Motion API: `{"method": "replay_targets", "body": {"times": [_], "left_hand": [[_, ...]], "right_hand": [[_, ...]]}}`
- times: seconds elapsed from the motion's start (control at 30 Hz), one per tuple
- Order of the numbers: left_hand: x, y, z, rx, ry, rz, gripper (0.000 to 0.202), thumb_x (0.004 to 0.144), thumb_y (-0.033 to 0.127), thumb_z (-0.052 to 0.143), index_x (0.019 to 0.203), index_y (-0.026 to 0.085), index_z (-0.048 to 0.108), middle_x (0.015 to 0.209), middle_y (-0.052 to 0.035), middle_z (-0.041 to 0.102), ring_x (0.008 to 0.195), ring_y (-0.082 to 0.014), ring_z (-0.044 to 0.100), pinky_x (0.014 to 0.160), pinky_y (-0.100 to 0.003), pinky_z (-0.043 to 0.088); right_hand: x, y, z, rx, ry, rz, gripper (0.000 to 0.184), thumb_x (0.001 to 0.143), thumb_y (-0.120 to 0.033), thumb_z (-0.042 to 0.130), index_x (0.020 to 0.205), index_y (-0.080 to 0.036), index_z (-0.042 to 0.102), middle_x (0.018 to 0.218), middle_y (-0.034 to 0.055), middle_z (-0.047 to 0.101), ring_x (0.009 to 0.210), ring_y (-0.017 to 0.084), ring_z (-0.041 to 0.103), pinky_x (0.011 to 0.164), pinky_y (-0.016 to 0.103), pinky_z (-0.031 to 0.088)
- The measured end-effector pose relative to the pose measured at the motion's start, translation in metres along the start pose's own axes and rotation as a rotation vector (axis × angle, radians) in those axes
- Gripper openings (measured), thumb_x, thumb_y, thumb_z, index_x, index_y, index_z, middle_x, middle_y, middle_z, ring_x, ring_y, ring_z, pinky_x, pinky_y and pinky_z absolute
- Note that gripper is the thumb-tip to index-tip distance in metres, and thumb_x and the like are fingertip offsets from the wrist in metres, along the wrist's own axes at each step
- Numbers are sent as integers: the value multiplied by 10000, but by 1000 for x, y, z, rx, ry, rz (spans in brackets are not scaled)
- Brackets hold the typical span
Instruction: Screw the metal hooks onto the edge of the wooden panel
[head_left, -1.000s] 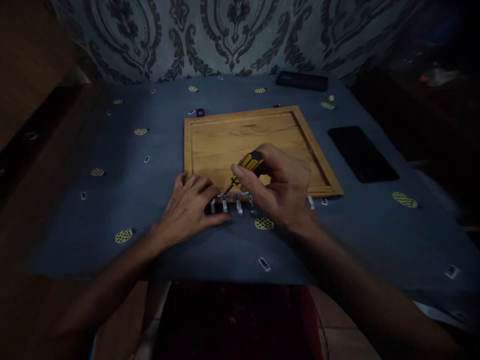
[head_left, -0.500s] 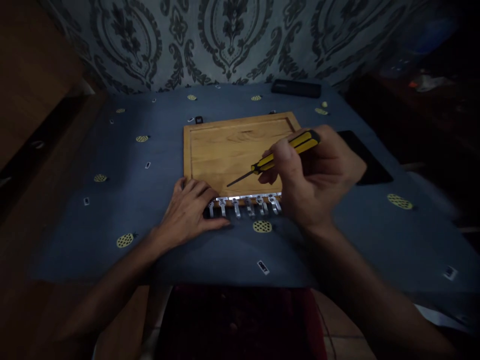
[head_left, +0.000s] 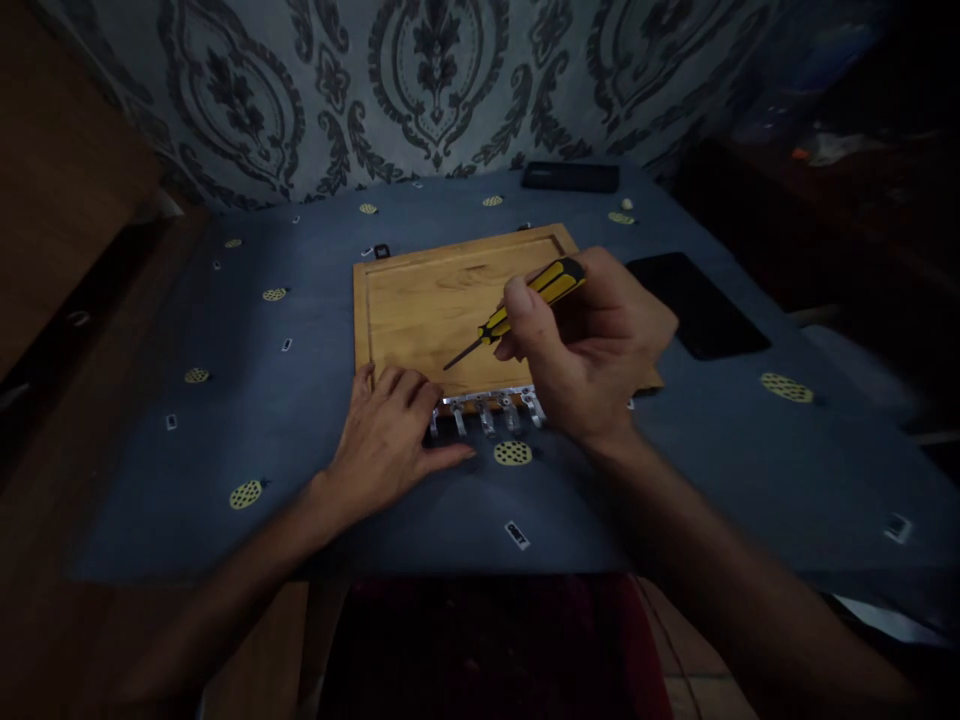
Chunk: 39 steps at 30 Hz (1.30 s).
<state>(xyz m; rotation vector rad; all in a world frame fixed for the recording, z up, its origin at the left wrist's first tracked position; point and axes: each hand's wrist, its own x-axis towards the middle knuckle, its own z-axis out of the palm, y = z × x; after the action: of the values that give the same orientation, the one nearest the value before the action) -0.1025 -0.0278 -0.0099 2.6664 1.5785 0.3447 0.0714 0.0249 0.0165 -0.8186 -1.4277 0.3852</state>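
Note:
A wooden board (head_left: 424, 305) with a raised border lies on the cloth-covered table. Along its near edge runs a metal hook rail (head_left: 486, 404) with several silver hooks pointing toward me. My left hand (head_left: 384, 428) rests on the board's near left corner and covers the rail's left end; its fingers lie over the edge and the thumb stretches out apart, over the cloth. Above the board, my right hand (head_left: 596, 350) is closed around the yellow and black handle of a screwdriver (head_left: 553, 284). The tip points down and left, over the board just behind the rail. My right hand hides the rail's right end.
Right of the board lies a flat black tablet-like slab (head_left: 701, 305). A dark oblong case (head_left: 570, 177) sits at the back by the patterned curtain (head_left: 442, 80). A small black square piece (head_left: 382, 251) is at the board's far edge. The blue tablecloth (head_left: 315, 240) has pineapple prints.
The view has shifted slightly, so the table things sit farther left. My right hand with the screwdriver has come a little closer to my left hand, which stays on the board's corner.

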Motion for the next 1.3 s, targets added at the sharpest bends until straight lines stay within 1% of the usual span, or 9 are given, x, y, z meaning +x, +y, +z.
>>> {"method": "replay_targets", "body": {"times": [0.1, 0.27, 0.57, 0.77, 1.0, 1.1, 1.17, 1.23, 1.3], "left_hand": [[5, 3, 2, 4, -52, -12, 581, 818, 665, 697, 1066, 140, 678, 1093, -126, 678, 1117, -349, 569, 1076, -582, 360], [6, 0, 6, -2, -45, -18, 573, 835, 687, 663, 1057, 159, 671, 1076, -109, 680, 1085, -329, 579, 1063, -560, 375], [6, -1, 10, -29, -25, -17, 525, 862, 656, 657, 1051, 166, 677, 1093, -111, 685, 1074, -320, 594, 1059, -556, 378], [5, -2, 9, -39, -22, -8, 533, 876, 657, 637, 1072, 164, 680, 1092, -114, 686, 1068, -320, 596, 1062, -570, 366], [5, 0, 9, -12, -44, -4, 510, 883, 638, 638, 1087, 171, 672, 1103, -117, 688, 1091, -335, 596, 1066, -591, 357], [4, -4, 0, -23, -1, 8, 545, 869, 662, 640, 1125, 181, 657, 1084, -113, 696, 1091, -339, 607, 1048, -582, 378], [2, -10, -13, -98, 76, 1, 518, 903, 644, 609, 1156, 194, 645, 1088, -98, 705, 1081, -321, 623, 1010, -536, 422], [-2, -18, -29, -198, 171, -48, 403, 979, 563, 538, 1163, 218, 639, 1093, -72, 712, 1055, -286, 639, 953, -474, 466], [-8, -27, -40, -260, 231, -120, 312, 1023, 469, 478, 1135, 232, 647, 1059, -56, 711, 1018, -258, 650, 901, -432, 496]], "right_hand": [[2, -2, -1, -11, 4, -2, 273, 913, -298, 677, 698, -253, 515, 622, -39, 508, 503, 117, 521, 463, 306, 427], [3, -4, -1, 25, 2, -10, 285, 904, -247, 679, 691, -246, 489, 625, -47, 479, 502, 103, 505, 467, 306, 406], [1, -4, -2, -38, -13, 21, 314, 917, -343, 680, 691, -257, 479, 612, -38, 490, 504, 113, 497, 471, 311, 419], [2, -5, -2, -9, -5, 31, 310, 896, -272, 683, 673, -249, 468, 607, -47, 464, 504, 107, 506, 460, 303, 397], [1, -1, -1, -15, -11, 25, 312, 909, -297, 679, 677, -244, 478, 612, -45, 494, 516, 112, 504, 486, 298, 416], [3, 3, 0, -6, 1, 23, 314, 906, -321, 691, 683, -244, 483, 610, -45, 507, 511, 114, 499, 473, 296, 402], [5, 7, 0, 21, 12, 26, 318, 912, -358, 689, 691, -247, 489, 598, -46, 504, 502, 116, 505, 460, 292, 396], [7, 10, 1, 58, 4, 33, 316, 917, -394, 684, 701, -249, 504, 594, -47, 510, 491, 115, 528, 448, 284, 402], [9, 12, 1, 94, -13, 38, 298, 916, -391, 688, 712, -249, 524, 599, -49, 526, 478, 110, 550, 440, 275, 404]]}}
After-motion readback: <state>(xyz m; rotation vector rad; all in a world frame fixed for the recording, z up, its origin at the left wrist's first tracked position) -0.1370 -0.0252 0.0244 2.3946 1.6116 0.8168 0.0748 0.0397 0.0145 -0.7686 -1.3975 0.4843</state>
